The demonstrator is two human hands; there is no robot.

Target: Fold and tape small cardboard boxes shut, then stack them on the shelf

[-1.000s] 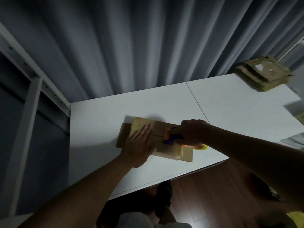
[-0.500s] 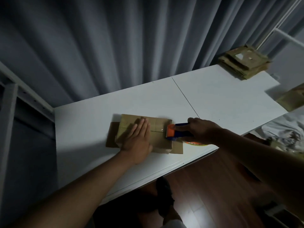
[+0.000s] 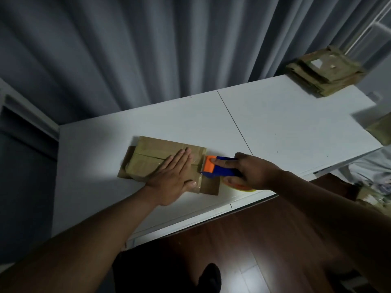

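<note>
Small cardboard box (image 3: 160,159) flat on the white worktop (image 3: 285,127), near the front edge, centre seam between the two closed flaps running left to right. Side flaps poke out at both ends, not yet folded in.

Left hand (image 3: 172,178) flat on the box top, fingers straight and together, palm down across the seam, gripping nothing. Judged purpose: pins the flaps shut and stops the box sliding while tape gets pulled.

Right hand (image 3: 251,171) curled round the blue handle of the tape dispenser (image 3: 220,167), index finger laid along the top. Orange head sits at the box's right edge, in line with the seam. Glossy strip visible on the cardboard by the left fingertips, so tape looks laid along the seam to that end. Position at the edge suits wrapping tape over the end or cutting it; cannot tell which. Yellow-orange roll (image 3: 241,187) partly hidden under the right hand.

Stack of flattened boxes (image 3: 323,75) at the far right corner of the worktop, well apart from the work, likely feedstock kept out of the taping zone. Another cardboard piece (image 3: 380,130) at the right edge, cut off by the frame.

Risk: dispenser close to the worktop's front edge; box could skew if the left palm lifts before the cut.

Shelf frame (image 3: 29,123) at left, no box on it in view.
</note>
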